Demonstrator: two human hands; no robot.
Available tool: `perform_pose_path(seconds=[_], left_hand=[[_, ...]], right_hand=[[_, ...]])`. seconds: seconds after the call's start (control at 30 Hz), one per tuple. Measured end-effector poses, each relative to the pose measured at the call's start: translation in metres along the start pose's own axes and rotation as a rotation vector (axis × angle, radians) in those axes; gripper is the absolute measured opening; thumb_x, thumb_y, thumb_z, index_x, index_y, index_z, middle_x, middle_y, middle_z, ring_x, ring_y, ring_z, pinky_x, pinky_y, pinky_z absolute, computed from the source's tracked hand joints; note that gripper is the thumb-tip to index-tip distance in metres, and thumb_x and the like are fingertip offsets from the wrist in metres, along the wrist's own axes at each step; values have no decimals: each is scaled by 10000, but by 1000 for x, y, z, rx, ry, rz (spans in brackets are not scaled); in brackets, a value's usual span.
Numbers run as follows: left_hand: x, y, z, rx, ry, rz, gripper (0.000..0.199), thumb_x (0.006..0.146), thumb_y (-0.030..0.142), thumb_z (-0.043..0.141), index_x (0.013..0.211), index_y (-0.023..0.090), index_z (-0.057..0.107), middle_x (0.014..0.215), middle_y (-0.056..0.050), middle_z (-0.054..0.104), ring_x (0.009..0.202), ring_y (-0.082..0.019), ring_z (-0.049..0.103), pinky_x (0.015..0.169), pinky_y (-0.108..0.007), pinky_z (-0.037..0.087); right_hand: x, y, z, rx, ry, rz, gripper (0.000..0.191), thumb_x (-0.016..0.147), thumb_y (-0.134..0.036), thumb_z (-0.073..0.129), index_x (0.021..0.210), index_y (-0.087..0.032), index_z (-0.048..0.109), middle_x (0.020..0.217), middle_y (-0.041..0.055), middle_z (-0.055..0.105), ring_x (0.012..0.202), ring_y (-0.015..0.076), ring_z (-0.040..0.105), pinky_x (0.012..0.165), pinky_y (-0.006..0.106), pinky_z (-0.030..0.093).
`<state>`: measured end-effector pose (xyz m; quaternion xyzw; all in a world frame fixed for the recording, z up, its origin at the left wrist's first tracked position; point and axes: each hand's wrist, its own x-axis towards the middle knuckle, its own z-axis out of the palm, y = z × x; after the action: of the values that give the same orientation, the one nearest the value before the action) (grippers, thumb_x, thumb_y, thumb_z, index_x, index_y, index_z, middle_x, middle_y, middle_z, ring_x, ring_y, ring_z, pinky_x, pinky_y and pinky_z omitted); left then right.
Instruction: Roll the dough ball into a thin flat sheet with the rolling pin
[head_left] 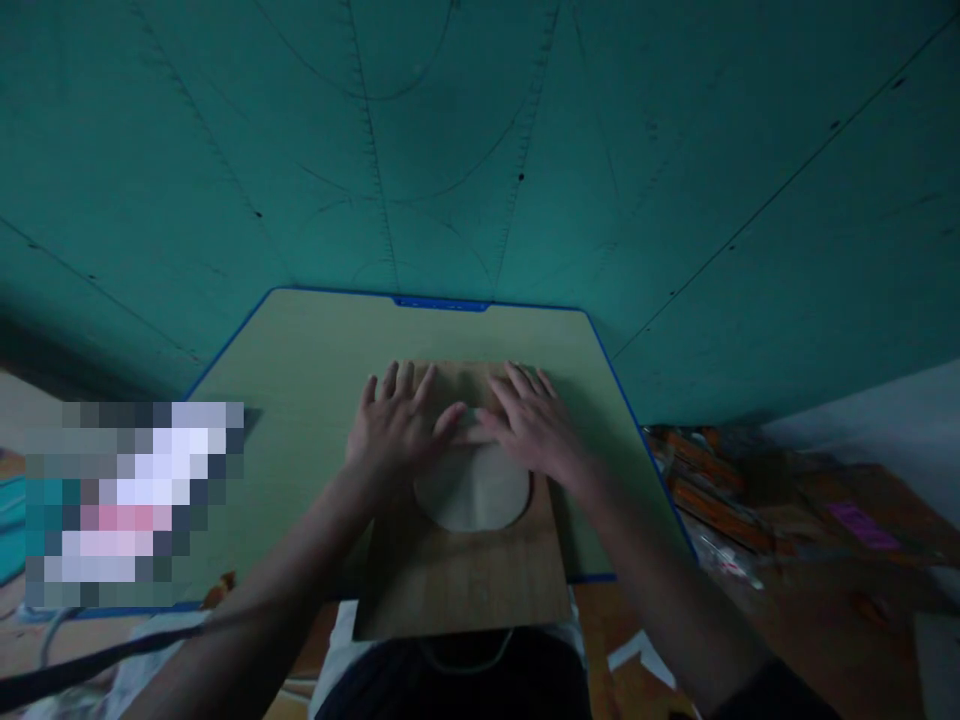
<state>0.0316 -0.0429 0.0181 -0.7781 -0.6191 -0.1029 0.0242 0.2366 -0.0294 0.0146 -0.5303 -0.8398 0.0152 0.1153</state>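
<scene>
A flat, pale, rounded sheet that looks like dough or clay [472,492] lies on a wooden board [469,580]. My left hand [397,425] rests palm down over the sheet's far left side, its fingers spread toward the board's far edge. On the far right side, my right hand [529,420] lies the same way, fingers stretched out. The two thumbs point at each other and nearly meet. Between them shows a short pale horizontal strip [474,433], perhaps part of a roller; the palms hide the rest.
Beneath the board is a pale green table top [300,400] with a blue rim, set against a green wall [450,150]. A blurred-out rectangular object [142,500] stands at the left. Orange items in clear plastic wrapping [705,470] lie beyond the right edge.
</scene>
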Motion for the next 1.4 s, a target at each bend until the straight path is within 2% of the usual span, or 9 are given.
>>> perform_pose_path(seconds=[0.2, 0.37, 0.53, 0.6, 0.7, 0.9, 1.1, 1.23, 1.4], left_hand=[[39, -4, -3, -69, -17, -66, 569, 1014, 529, 326, 1289, 120, 609, 1328, -190, 626, 1231, -341, 576, 989, -470, 470], [46, -6, -6, -63, -45, -78, 533, 1013, 503, 323, 1166, 115, 656, 1180, -184, 666, 1099, -335, 627, 889, -449, 502], [3, 2, -5, -30, 62, 94, 499, 1012, 509, 344, 1111, 149, 674, 1200, -168, 678, 1148, -323, 612, 925, -451, 493], [-24, 7, -3, -49, 140, 134, 556, 994, 581, 378, 1266, 158, 614, 1326, -184, 632, 1251, -336, 564, 984, -478, 476], [-64, 17, -3, -55, 116, 170, 577, 985, 591, 400, 1346, 169, 556, 1428, -177, 574, 1354, -368, 483, 1064, -545, 412], [-113, 26, 2, -40, 195, 194, 517, 954, 444, 518, 1383, 155, 519, 1377, -165, 620, 1246, -352, 572, 1077, -547, 392], [-119, 11, 8, -36, 217, 262, 534, 938, 261, 499, 1462, 161, 468, 1445, -164, 576, 1330, -340, 523, 1073, -522, 435], [-107, 1, -2, -182, 205, 178, 384, 937, 165, 489, 1296, 192, 624, 1204, -122, 706, 1098, -279, 636, 898, -425, 550], [-105, -10, -10, -368, 238, 136, 336, 995, 194, 437, 1222, 240, 681, 1043, -84, 721, 901, -215, 646, 775, -347, 574]], right_hand=[[45, 15, 6, 99, 23, 81, 421, 1019, -456, 448, 1257, -170, 645, 1303, 137, 638, 1230, 267, 568, 1046, 403, 428], [48, 14, 4, 104, 42, 108, 341, 1027, -401, 442, 1049, -170, 690, 1150, 114, 681, 1073, 243, 622, 933, 357, 457], [5, -2, -1, 39, 156, 40, 275, 1008, -345, 466, 1102, -189, 672, 1133, 106, 696, 1065, 262, 608, 923, 391, 432], [-19, -9, -2, 63, 175, 6, 297, 1009, -321, 450, 1199, -191, 637, 1176, 103, 697, 1103, 265, 600, 944, 407, 428], [-55, -18, -2, 116, 173, -66, 314, 994, -308, 456, 1239, -194, 616, 1249, 103, 679, 1158, 265, 586, 998, 425, 424], [-107, -37, 5, 129, 258, -56, 477, 933, -226, 488, 1404, -147, 480, 1435, 141, 565, 1385, 283, 437, 1170, 523, 303], [-118, -45, 2, 335, 364, -3, 395, 931, -183, 485, 1321, -234, 519, 1423, 121, 558, 1358, 275, 491, 1136, 553, 374], [-110, -34, -12, 530, 574, 49, 279, 953, -178, 495, 1217, -245, 557, 1290, 117, 607, 1232, 242, 582, 990, 439, 518], [-85, -20, -20, 587, 705, 44, 210, 946, -183, 489, 1115, -226, 606, 1131, 110, 651, 1102, 256, 628, 920, 439, 535]])
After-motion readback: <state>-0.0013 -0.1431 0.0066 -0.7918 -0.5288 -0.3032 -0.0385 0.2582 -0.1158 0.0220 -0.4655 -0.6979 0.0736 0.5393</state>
